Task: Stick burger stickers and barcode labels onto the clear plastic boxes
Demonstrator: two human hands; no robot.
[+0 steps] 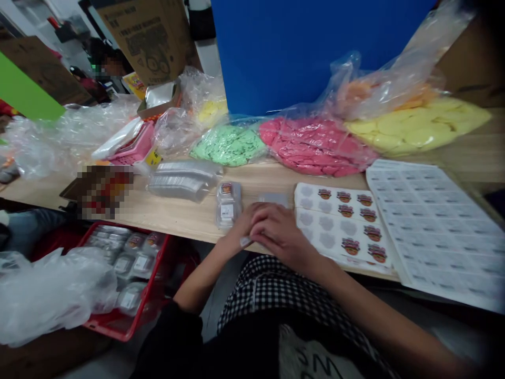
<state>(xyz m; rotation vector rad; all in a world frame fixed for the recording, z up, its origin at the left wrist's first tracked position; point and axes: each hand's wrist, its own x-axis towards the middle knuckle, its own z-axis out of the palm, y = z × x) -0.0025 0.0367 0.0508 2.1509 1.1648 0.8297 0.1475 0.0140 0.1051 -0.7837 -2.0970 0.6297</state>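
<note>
My left hand [242, 225] and my right hand [278, 231] are together at the table's front edge, the right one lying over the left. The fingers of both are bent and pressed together. What they hold, if anything, is hidden; a small white scrap [245, 241] shows below them. Just beyond my hands lies a clear plastic piece [274, 199]. To their left, two clear plastic boxes [226, 211] stand close together, one with a burger sticker and one with a white label. A sheet of burger stickers [325, 221], partly peeled, lies to the right of my right hand.
Sheets of printed labels [437, 226] lie far right. Bags of green [229, 145], pink [315, 147] and yellow [422, 126] material line the back, before a blue panel [315, 52]. Stacked clear plastic [183, 179] lies left. A red crate [148, 295] holds packed boxes. Another person sits far left.
</note>
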